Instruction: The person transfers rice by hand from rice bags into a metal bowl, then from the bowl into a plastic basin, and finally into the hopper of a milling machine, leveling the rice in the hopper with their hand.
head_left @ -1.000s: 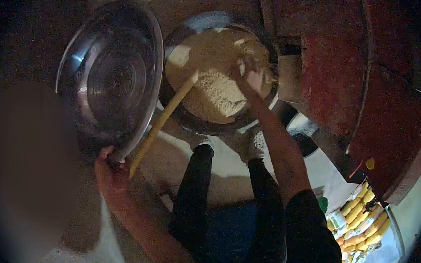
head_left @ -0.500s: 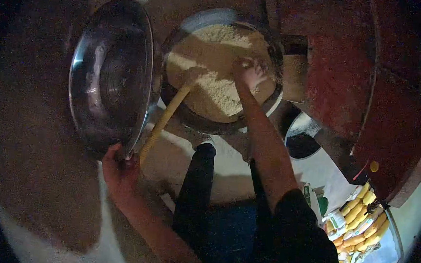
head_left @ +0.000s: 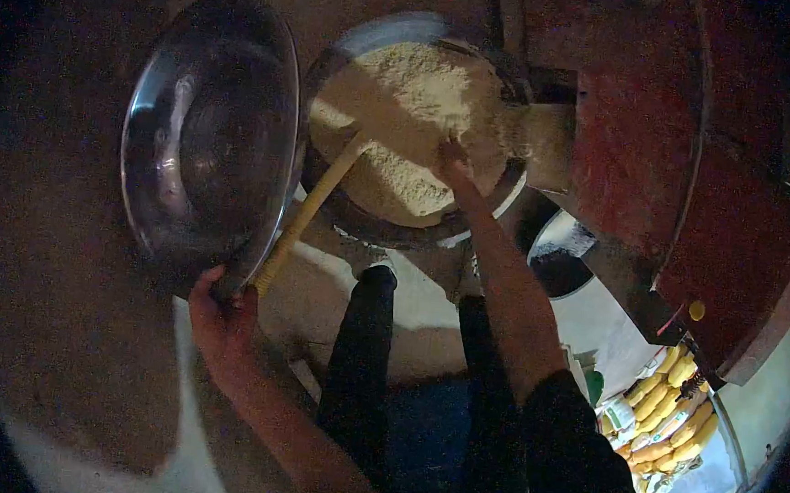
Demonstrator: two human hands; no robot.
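My left hand grips the lower rim of a large empty steel basin, tilted up on edge, together with the end of a yellow stick that reaches into the meal. My right hand is pushed into a heap of pale ground meal that fills a round metal basin under the spout of a red mill. Its fingers are partly buried, so their grip is hidden.
My dark-trousered legs stand below the basins. A dark round pan sits right of them. Yellow and orange packets lie at the lower right. The surroundings are dim.
The empty basin has swung a little and sits slightly higher in my left hand. My right hand has slid lower and deeper into the meal, away from the spout.
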